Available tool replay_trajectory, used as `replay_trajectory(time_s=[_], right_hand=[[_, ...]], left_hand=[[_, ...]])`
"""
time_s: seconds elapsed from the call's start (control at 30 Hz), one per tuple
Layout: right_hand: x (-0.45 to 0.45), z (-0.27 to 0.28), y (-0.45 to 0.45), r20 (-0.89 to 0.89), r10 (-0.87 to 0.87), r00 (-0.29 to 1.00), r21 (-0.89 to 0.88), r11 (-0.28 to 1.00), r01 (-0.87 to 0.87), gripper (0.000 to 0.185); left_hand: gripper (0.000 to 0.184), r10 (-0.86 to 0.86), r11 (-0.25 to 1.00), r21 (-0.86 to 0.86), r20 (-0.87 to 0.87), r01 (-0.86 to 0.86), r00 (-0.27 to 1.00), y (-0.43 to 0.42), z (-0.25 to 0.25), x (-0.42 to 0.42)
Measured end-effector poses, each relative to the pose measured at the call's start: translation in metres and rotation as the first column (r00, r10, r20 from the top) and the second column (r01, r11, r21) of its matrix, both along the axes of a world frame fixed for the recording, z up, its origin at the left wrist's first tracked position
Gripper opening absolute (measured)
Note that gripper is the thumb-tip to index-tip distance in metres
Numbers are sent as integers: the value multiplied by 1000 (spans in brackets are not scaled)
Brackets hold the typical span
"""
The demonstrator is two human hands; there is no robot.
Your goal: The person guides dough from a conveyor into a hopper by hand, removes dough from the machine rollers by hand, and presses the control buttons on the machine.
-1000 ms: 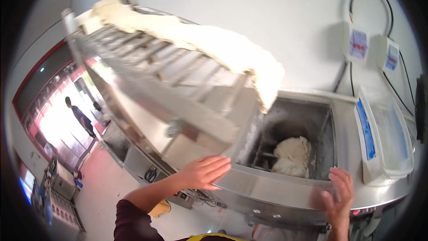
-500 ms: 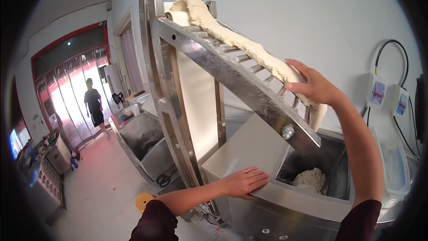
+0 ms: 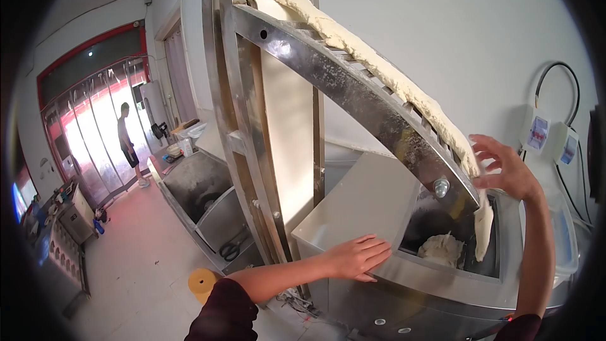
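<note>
A long strip of pale dough (image 3: 391, 76) runs down the sloping metal roller frame (image 3: 353, 95), its loose end hanging over the steel bin (image 3: 486, 233). Inside the bin lies a lump of dough (image 3: 442, 249). My right hand (image 3: 505, 167) is at the lower end of the strip, fingers apart and curved; whether the fingertips touch the dough is hard to tell. My left hand (image 3: 360, 257) lies flat on the machine's front steel edge, its fingers stretched out and holding nothing.
A clear plastic tub (image 3: 565, 246) stands right of the bin, below two wall boxes (image 3: 536, 131) with black cables. To the left are a second steel bin (image 3: 199, 186), scissors (image 3: 230, 251) and a yellow round object (image 3: 202, 283). Another person (image 3: 128, 142) stands by the doorway.
Since the earliest frame, my right hand has risen to the dough strip, then moved down along it. The strip's end now hangs into the bin. My left hand remains on the steel edge.
</note>
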State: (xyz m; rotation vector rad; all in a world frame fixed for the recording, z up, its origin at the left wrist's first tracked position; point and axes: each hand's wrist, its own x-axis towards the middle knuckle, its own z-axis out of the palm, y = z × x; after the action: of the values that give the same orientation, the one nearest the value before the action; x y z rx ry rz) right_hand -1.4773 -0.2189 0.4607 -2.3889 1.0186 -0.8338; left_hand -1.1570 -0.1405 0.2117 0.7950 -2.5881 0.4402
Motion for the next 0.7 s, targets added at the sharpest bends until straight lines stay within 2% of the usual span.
replay_trajectory(time_s=[0.1,0.17,0.23,0.33,0.43,0.57,0.7], right_hand=[[5,11,0,-66,-61,996,-222,974,45,88],[26,30,6,133,93,987,-177,982,-68,79],[55,41,3,181,223,958,-262,950,-171,80],[102,49,-8,132,327,936,-158,939,-306,82],[128,60,-10,86,270,959,-145,956,-256,79],[124,64,-9,136,252,958,-104,965,-239,76],[108,64,-6,107,170,980,-177,973,-149,78]], left_hand=[[73,3,1000,11,18,-3,1000,0,1,2],[72,6,1000,21,17,-6,1000,0,1,2],[71,10,1000,24,8,-10,1000,0,1,1],[71,-20,1000,23,-29,21,999,-4,-3,1],[71,-37,999,2,-37,37,999,-1,1,1],[72,-34,999,-12,-42,34,999,-1,0,1],[71,-17,1000,-13,-20,17,1000,0,-1,1]])
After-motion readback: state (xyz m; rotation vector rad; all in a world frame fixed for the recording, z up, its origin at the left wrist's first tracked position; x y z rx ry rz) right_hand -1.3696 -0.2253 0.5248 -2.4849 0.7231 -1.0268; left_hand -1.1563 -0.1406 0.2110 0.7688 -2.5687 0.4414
